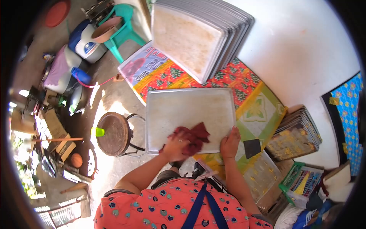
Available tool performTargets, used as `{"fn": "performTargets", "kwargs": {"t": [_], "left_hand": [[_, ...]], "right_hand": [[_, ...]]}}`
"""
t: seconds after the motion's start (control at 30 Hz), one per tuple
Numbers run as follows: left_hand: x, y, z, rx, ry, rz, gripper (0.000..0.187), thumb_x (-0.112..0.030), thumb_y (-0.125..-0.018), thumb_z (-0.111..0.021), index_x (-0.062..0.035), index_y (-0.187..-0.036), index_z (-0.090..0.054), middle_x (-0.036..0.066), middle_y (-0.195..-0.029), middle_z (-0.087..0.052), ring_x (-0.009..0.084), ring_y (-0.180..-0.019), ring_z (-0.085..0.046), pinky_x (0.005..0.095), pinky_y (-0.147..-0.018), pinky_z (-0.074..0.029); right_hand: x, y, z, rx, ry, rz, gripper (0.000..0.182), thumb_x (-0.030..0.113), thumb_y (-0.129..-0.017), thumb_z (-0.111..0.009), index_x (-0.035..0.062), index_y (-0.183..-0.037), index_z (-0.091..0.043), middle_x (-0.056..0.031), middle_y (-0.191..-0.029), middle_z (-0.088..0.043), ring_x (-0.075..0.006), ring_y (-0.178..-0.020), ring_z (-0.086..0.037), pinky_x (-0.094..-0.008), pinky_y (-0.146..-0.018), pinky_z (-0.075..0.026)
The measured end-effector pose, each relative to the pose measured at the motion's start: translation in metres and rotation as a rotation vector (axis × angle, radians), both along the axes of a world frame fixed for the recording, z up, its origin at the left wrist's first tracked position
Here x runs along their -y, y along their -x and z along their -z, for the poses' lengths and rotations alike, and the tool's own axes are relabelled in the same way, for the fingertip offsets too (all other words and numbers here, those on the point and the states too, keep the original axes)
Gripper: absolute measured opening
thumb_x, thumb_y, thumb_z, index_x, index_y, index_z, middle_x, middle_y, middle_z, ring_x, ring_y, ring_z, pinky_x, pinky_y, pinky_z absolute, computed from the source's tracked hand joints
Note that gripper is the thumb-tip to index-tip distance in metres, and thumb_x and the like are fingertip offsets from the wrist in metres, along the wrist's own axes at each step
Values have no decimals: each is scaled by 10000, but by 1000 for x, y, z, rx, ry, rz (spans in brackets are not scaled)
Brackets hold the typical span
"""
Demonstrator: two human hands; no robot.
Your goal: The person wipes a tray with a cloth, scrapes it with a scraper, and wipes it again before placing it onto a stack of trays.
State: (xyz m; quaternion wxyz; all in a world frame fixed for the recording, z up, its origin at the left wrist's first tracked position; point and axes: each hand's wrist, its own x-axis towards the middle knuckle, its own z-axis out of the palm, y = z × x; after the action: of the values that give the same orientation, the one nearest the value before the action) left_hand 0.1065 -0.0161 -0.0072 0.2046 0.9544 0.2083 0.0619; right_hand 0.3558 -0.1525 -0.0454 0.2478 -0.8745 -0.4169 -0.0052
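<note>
A flat metal baking tray [190,110] lies on the table in front of me, its left part reaching past the table edge. My left hand [177,147] is closed over a crumpled dark red cloth [200,133], pressing it on the tray's near part. At the tray's right edge, my right hand [230,143] holds the rim near the front corner. Some of its fingers are hidden. Behind this tray, a tall stack of similar trays [187,42] stands on edge, leaning to the wall.
A patterned tablecloth [248,82] covers the table. To the left stand a round stool [113,133] with a green cup [98,131] and a green chair [126,32]. Stained trays [293,143] and a green basket [299,183] are at right.
</note>
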Motion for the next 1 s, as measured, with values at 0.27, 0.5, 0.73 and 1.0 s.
{"fn": "performTargets", "kwargs": {"t": [0.27, 0.5, 0.73, 1.0], "left_hand": [[-106, 30, 4, -18, -161, -865, 581, -390, -677, -717, -164, -1193, -571, 141, -1263, -560, 352, -1352, -324, 595, -1053, -269], [29, -46, 8, -32, -7, -202, 614, -413, -636, -732, -207, -1188, -562, 85, -1377, -470, 321, -1366, -300, 617, -1011, -280], [93, 31, 3, -136, -26, 20, 622, -378, -656, -733, -211, -1226, -548, 79, -1390, -463, 338, -1361, -316, 597, -995, -300], [51, 161, -44, 91, 157, -640, 539, -237, -633, -738, -141, -1143, -592, 176, -1072, -631, 366, -1021, -594, 420, -879, -478]], "right_hand": [[0, 5, -6, 102, 38, -40, 566, 152, -860, -493, -7, -1381, -341, -313, -1401, -341, -475, -1283, -347, -542, -1099, -236], [-2, 4, -1, 114, 74, -18, 534, 171, -887, -485, 4, -1377, -354, -316, -1401, -343, -464, -1299, -335, -537, -1101, -232], [21, -30, -7, -233, -211, -15, 604, 177, -875, -561, 4, -1403, -323, -304, -1416, -337, -439, -1319, -328, -529, -1097, -244], [107, -122, -38, -189, 267, 255, 927, 341, -717, -795, 20, -1428, -293, -268, -1385, -405, -393, -1282, -400, -470, -1076, -312]]}}
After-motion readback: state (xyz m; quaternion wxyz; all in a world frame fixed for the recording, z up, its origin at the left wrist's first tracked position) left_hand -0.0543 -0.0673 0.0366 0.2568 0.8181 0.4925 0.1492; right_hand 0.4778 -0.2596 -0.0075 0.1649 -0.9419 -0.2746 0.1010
